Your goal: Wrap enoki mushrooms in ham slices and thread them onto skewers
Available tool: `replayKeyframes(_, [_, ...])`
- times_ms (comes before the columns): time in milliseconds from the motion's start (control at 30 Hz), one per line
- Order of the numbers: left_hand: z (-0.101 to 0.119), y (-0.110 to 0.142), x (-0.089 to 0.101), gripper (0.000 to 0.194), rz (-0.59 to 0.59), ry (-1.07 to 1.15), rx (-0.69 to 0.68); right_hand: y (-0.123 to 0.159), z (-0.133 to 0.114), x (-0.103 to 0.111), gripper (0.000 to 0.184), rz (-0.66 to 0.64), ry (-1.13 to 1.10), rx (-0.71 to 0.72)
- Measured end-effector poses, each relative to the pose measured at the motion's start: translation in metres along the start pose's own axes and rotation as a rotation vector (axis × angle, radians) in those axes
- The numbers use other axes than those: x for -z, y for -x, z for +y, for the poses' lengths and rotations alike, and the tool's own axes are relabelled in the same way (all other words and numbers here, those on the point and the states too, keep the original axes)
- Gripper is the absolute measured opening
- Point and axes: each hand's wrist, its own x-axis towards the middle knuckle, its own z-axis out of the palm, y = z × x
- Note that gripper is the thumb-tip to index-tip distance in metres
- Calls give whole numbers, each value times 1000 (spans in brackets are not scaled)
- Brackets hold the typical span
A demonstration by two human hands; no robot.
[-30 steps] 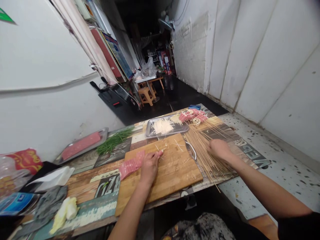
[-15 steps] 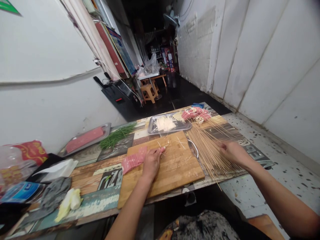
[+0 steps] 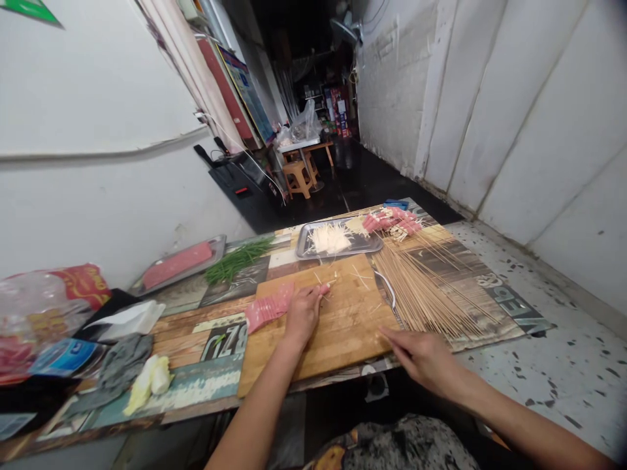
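Note:
My left hand (image 3: 302, 314) rests on the wooden cutting board (image 3: 345, 326), its fingers closed on a small meat roll (image 3: 324, 288) with pale enoki ends poking out. Beside that hand, overlapping slices of pink meat (image 3: 269, 307) lie on the board's left part. My right hand (image 3: 426, 359) is at the board's lower right corner, thumb and fingers pinched together; whatever thin thing they may hold is too small to make out. Just beyond it, many bamboo skewers (image 3: 421, 287) are spread on the table.
Behind the board stands a metal tray (image 3: 360, 247) of enoki mushrooms (image 3: 329, 239); finished meat-and-enoki skewers (image 3: 394, 222) lie to its right. Green chives (image 3: 240, 258), a tray of meat (image 3: 179, 264), a grey cloth (image 3: 125, 365) and cabbage leaves (image 3: 149, 382) are on the left.
My right hand has left the bamboo skewers and moved left and nearer to me, to the board's corner. My left hand keeps hold of the meat roll. The view has turned slightly left.

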Motion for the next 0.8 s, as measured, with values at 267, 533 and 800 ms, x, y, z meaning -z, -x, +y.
replayKeyframes(267, [0, 0, 0, 25, 12, 28, 0, -40, -12, -24, 34, -79, 204, 44])
replayKeyframes(533, [-4, 1, -3, 23, 31, 54, -5, -48, -16, -28, 33, -93, 293, 39])
replayKeyframes(800, [-4, 1, -2, 23, 24, 64, 1, -50, -14, -33, 34, -54, 326, 68])
